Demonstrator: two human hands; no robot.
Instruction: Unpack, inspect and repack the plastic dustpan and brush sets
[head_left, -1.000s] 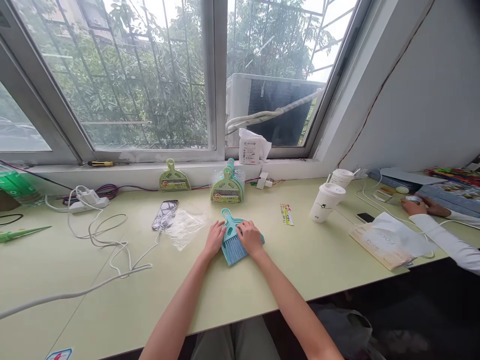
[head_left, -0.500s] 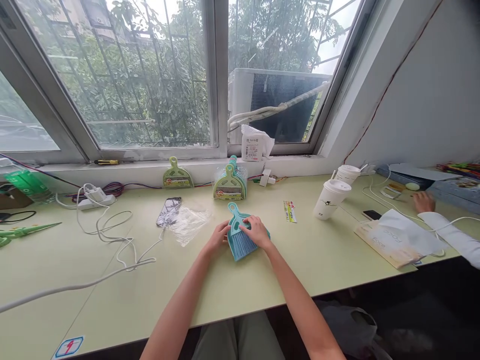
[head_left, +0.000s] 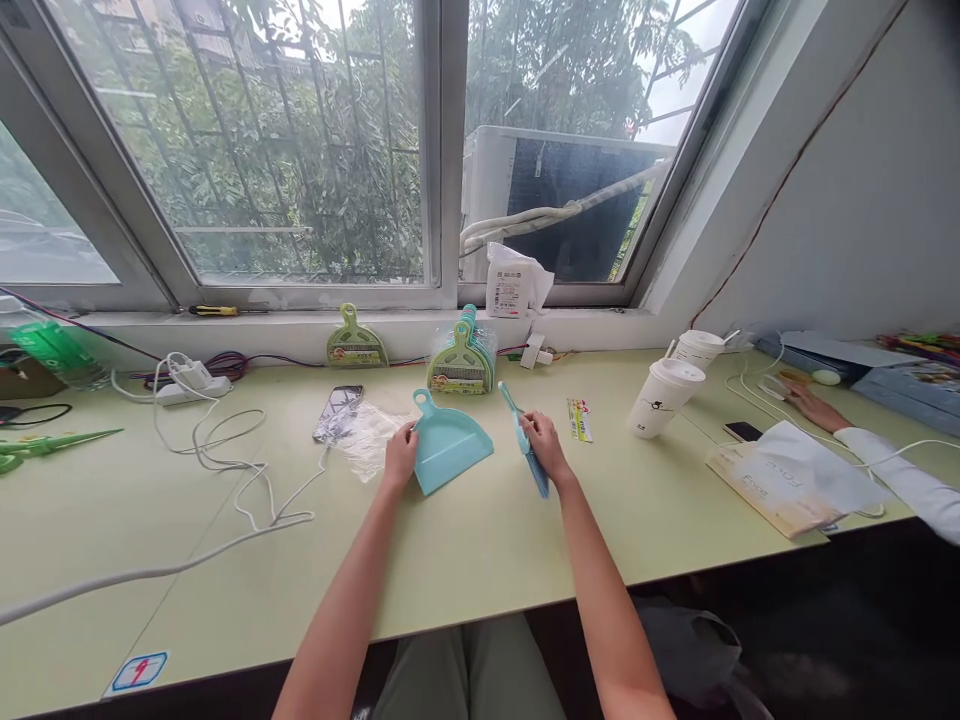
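A light blue dustpan [head_left: 451,448] lies over the pale green table, its handle pointing away. My left hand [head_left: 401,452] grips its left edge near the handle. To the right, my right hand [head_left: 543,442] is closed around a small blue brush [head_left: 519,425], turned on its side with bristles toward me. Clear plastic wrap [head_left: 367,440] lies left of my left hand, partly over a phone [head_left: 337,412]. A colourful label card [head_left: 579,419] sits right of the brush.
Packaged green dustpan sets [head_left: 459,365] stand by the window ledge, another [head_left: 356,345] to their left. White cups [head_left: 664,398] and a tissue pack [head_left: 795,475] are at right, near another person's hand [head_left: 814,407]. White cables [head_left: 255,480] cross the left side.
Brush and dustpan, together before, are now apart: my left hand has moved left with the dustpan, my right hand right with the brush. The other person's hand has shifted left.
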